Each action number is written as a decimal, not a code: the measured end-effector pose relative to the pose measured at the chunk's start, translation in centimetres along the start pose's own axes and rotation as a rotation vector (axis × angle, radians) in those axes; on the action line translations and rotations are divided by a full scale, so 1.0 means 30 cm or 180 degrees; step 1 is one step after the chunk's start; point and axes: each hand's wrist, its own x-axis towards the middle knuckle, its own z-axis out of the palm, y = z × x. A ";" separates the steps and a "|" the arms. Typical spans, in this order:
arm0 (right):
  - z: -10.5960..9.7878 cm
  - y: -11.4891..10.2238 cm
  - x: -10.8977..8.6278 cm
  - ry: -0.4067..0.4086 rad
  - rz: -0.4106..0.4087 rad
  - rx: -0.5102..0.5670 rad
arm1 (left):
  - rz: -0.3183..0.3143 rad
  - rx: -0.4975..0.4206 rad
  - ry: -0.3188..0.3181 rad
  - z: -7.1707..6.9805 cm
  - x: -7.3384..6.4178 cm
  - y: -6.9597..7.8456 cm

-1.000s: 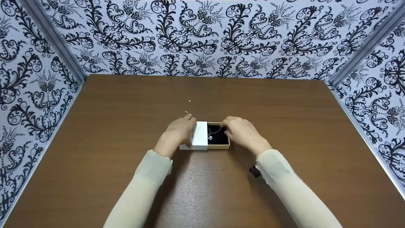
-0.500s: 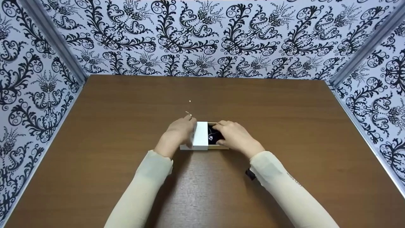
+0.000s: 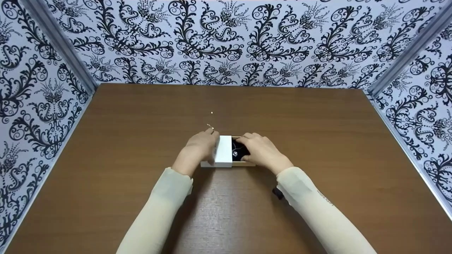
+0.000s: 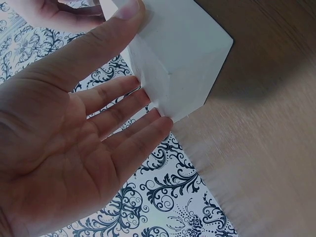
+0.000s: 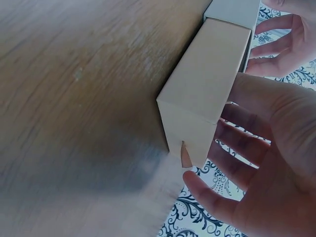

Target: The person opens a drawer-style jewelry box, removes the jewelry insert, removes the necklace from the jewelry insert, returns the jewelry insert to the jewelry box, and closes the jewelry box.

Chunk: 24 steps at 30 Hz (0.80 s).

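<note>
A white box sleeve [image 3: 223, 151] lies on the table with a tan drawer [image 3: 243, 163] slid out to its right. Black lining shows inside the drawer, bearing a thin chain necklace with a small round pendant [image 3: 235, 153]. My left hand [image 3: 197, 146] grips the sleeve's left end; in the left wrist view its thumb lies over the white card and its fingertips meet the side. My right hand [image 3: 263, 150] reaches over the drawer's right part, fingers rather straight, index and thumb tips at the lining. In the right wrist view the thumb tip is hidden behind the drawer wall [image 5: 205, 71].
Just beyond the left hand lies a small gold-coloured piece [image 3: 210, 126], with a tiny bright dot [image 3: 212, 113] farther back. A black block [image 3: 278, 193] hangs under the right cuff. Patterned walls [image 3: 226, 42] close in the brown table [image 3: 317, 116] at back and sides.
My right hand has moved left from the drawer's right edge to over the lining, covering more of it. The left hand and sleeve have stayed in place.
</note>
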 end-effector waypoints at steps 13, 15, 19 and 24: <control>0.006 -0.003 0.017 -0.0053 0.0184 0.0165 | 0.0037 -0.0035 0.0037 -0.003 -0.008 0.001; 0.009 -0.002 0.021 -0.0058 0.0202 0.0212 | 0.0040 -0.0036 0.0053 -0.002 -0.006 0.000; 0.015 -0.001 0.025 -0.0072 0.0228 0.0284 | 0.0033 -0.0046 0.0049 0.001 -0.005 0.000; 0.018 -0.002 0.025 -0.0080 0.0240 0.0307 | 0.0021 -0.0034 0.0018 0.000 -0.006 0.002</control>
